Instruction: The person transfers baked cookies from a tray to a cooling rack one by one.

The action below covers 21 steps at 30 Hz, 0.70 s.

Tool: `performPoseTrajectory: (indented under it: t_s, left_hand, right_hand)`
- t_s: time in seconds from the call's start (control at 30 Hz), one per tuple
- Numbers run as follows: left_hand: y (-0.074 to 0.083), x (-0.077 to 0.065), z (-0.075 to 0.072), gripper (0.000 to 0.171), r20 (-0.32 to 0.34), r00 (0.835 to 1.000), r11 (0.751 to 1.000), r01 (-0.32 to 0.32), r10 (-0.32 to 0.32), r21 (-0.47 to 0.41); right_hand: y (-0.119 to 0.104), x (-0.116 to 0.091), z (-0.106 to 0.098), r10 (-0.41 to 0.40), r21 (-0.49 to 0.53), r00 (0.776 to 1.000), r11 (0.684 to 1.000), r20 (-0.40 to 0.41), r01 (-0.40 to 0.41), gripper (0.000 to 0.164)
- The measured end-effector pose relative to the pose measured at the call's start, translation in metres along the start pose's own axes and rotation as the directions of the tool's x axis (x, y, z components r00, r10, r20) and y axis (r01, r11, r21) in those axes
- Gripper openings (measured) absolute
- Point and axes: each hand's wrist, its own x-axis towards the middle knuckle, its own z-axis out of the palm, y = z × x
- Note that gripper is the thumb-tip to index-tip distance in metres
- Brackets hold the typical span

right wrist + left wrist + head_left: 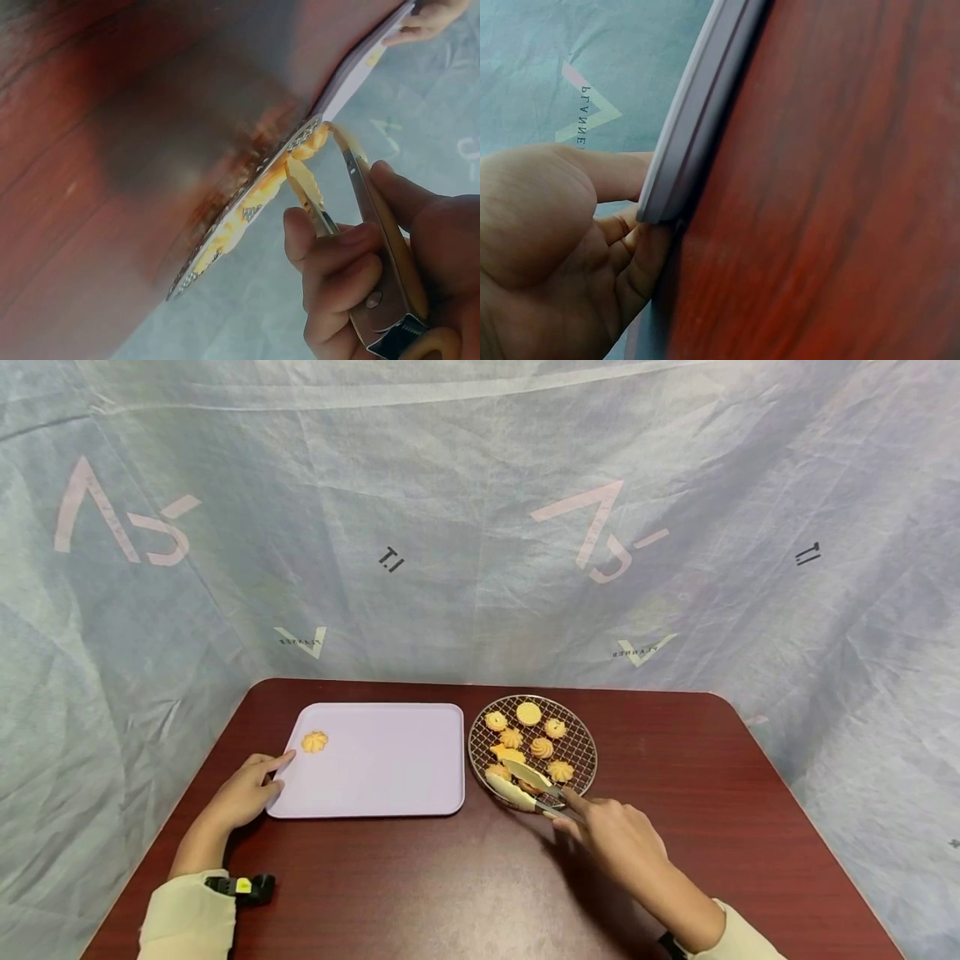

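My left hand (243, 789) grips the left edge of a pale lilac tray (390, 760), with thumb and fingers on either side of the rim in the left wrist view. One flower-shaped cookie (314, 742) lies near the tray's upper left. Tongs (386, 292) with yellowish tips are held in my right hand (626, 839), fingers wrapped round both arms. Their spread tips reach down to the front of a round wire rack (573, 745), overlapping cookies there. A swirl cookie (542, 748) and several others lie on the mesh behind.
Tray and rack stand side by side on a dark red wooden table (480, 877). A printed grey-blue cloth (480, 527) hangs behind and around the table. On my left wrist is a black strap (255, 889).
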Motion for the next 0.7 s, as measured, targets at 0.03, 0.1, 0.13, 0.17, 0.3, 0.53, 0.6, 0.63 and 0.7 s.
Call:
performPoseTrajectory:
  t_s: [0.03, 0.1, 0.13, 0.17, 0.3, 0.53, 0.6, 0.63, 0.7]
  left_hand:
    - [0.0000, 0.0001, 0.0000, 0.053, -0.001, 1.000, 1.000, -0.001, 0.001, 0.000]
    - [0.0004, 0.0001, 0.0002, 0.053, -0.003, 1.000, 1.000, -0.002, 0.002, -0.001]
    - [0.0006, 0.0002, 0.0001, 0.053, -0.003, 1.000, 1.000, -0.002, 0.002, 0.000]
    - [0.0009, 0.0002, 0.0000, 0.053, -0.004, 1.000, 1.000, -0.003, 0.003, 0.001]
    - [0.0013, 0.0008, -0.0001, 0.053, -0.005, 1.000, 1.000, 0.001, -0.001, 0.004]
    - [0.0010, 0.0013, 0.0005, 0.053, -0.004, 1.000, 1.000, 0.008, -0.008, 0.000]
    - [0.0008, 0.0013, 0.0006, 0.053, -0.006, 1.000, 1.000, 0.007, -0.007, -0.002]
    - [0.0008, 0.0012, 0.0007, 0.053, -0.006, 1.000, 1.000, 0.007, -0.007, -0.001]
    - [0.0003, 0.0011, 0.0009, 0.053, -0.005, 1.000, 1.000, 0.009, -0.009, 0.000]
  right_hand:
    - [0.0010, -0.0008, -0.0009, 0.005, 0.001, 1.000, 1.000, 0.009, -0.006, 0.049]
    - [0.0024, -0.0017, -0.0029, 0.014, 0.003, 1.000, 1.000, 0.024, -0.014, 0.050]
    - [0.0030, -0.0020, -0.0037, 0.016, 0.002, 0.999, 1.000, 0.030, -0.016, 0.050]
    - [0.0033, -0.0024, -0.0045, 0.019, 0.000, 0.999, 1.000, 0.035, -0.019, 0.050]
    - [0.0044, -0.0031, -0.0054, 0.020, -0.011, 0.999, 1.000, 0.038, -0.019, 0.049]
    - [0.0047, -0.0023, -0.0040, -0.003, -0.025, 1.000, 1.000, 0.019, 0.003, 0.054]
    - [0.0048, -0.0026, -0.0037, -0.007, -0.027, 1.000, 1.000, 0.016, 0.007, 0.055]
    - [0.0047, -0.0029, -0.0037, -0.008, -0.028, 1.000, 1.000, 0.014, 0.008, 0.055]
    - [0.0041, -0.0039, -0.0036, -0.008, -0.033, 1.000, 0.999, 0.007, 0.008, 0.055]
